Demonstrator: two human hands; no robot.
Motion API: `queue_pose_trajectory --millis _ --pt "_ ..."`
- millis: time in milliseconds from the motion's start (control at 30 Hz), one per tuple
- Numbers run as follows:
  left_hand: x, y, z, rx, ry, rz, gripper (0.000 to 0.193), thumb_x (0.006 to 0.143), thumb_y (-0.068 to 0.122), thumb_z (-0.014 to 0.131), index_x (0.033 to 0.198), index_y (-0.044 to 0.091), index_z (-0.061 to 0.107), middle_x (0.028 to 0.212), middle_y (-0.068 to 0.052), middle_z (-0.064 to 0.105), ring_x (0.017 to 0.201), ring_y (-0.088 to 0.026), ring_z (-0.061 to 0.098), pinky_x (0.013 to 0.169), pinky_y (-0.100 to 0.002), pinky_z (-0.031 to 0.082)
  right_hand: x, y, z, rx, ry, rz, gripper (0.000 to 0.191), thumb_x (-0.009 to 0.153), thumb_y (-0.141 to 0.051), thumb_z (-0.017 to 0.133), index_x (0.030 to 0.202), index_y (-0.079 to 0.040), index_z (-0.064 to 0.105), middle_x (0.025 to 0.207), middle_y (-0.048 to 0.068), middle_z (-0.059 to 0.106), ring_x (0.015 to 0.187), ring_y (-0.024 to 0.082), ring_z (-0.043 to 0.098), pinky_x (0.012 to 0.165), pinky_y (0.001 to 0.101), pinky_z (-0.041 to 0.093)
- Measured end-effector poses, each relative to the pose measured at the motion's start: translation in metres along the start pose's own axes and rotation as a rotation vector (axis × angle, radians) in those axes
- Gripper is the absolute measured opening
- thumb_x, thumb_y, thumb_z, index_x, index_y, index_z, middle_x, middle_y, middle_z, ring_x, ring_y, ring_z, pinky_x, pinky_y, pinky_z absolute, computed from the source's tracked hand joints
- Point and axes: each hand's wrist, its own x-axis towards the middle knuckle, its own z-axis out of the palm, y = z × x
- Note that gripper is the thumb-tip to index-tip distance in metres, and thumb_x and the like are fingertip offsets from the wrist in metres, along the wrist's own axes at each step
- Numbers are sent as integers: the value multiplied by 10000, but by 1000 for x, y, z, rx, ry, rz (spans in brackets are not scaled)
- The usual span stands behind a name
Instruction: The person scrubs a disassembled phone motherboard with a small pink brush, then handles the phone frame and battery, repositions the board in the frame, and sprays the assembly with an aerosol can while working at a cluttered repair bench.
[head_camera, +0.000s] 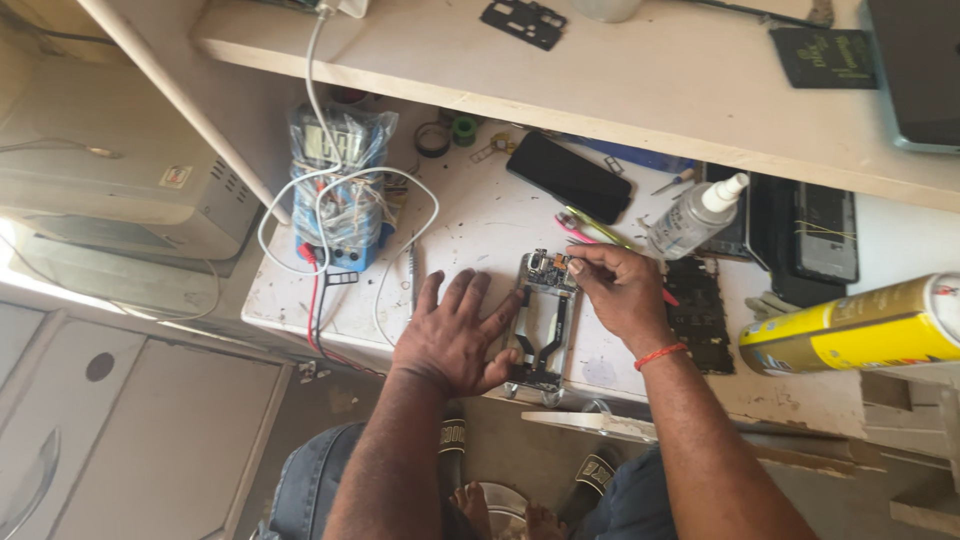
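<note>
While the left hand (452, 338) lies flat with its fingers spread, it presses on the white worktop and against the left side of the opened phone body with bare metal frame and dark ribbon cables (545, 322), the thumb hooked over the phone's lower end. That phone lies lengthwise near the front edge of the stained white worktop (470, 230), its lower end almost at the lip. The right hand (622, 290) is curled at the phone's upper right corner, thumb and forefinger pressed together there; whether they pinch a small part or tool I cannot tell.

Room is tight on the right: a dark circuit board (697, 315) lies just beside the right wrist, and a clear plastic squeeze bottle with a white nozzle (690, 220) leans just behind the hand. A pink and yellow-green pair of slim tools (590, 230) lies between the bottle and the phone. Farther back rests a black closed smartphone (568, 177), partly under the edge of the pale wooden upper shelf (560, 70). A yellow spray can lying on its side (850, 330) juts in from the right.

To the left, bare worktop lies between the left hand and a blue meter wrapped in clear plastic (338, 190), with white cable (300, 215) looping past the worktop's left edge.
</note>
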Motion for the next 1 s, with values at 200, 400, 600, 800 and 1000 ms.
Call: queue_pose_trajectory --millis 200,400,600,800,1000 --pt "0 1 -1 2 -11 -4 760 871 661 466 1514 256 450 1439 -210 495 1380 -382 417 1127 -636 235 0 -2 0 -30 -29 19 183 914 -95 763 1092 -50 776 960 49 812 837 55 727 761 222 581" --pt "-2 1 -1 -11 -2 -17 771 870 652 468 1523 244 452 1430 -197 523 1366 -370 441 1132 -622 253 -1 -6 -1 11 -52 55 175 919 -86 755 1088 -46 777 955 53 811 830 55 721 753 219 578" --pt "-1 1 -1 3 -14 -16 796 865 660 476 1520 209 445 1422 -207 518 1357 -370 442 1120 -627 252 -2 -11 0 44 -61 71 176 916 -87 755 1087 -49 777 965 51 810 842 53 721 768 216 581" --pt "-2 1 -1 11 -27 -19 811 855 658 476 1525 202 437 1438 -196 508 1365 -363 435 1123 -623 254 -3 -10 3 16 -69 31 187 906 -100 760 1087 -52 774 962 39 808 846 44 720 764 213 577" --pt "-2 0 0 0 -22 -20 801 854 655 481 1532 232 432 1410 -204 522 1345 -369 446 1113 -625 258 -6 -10 11 -154 66 40 166 911 -147 782 1061 -78 796 868 38 797 719 67 687 670 234 557"
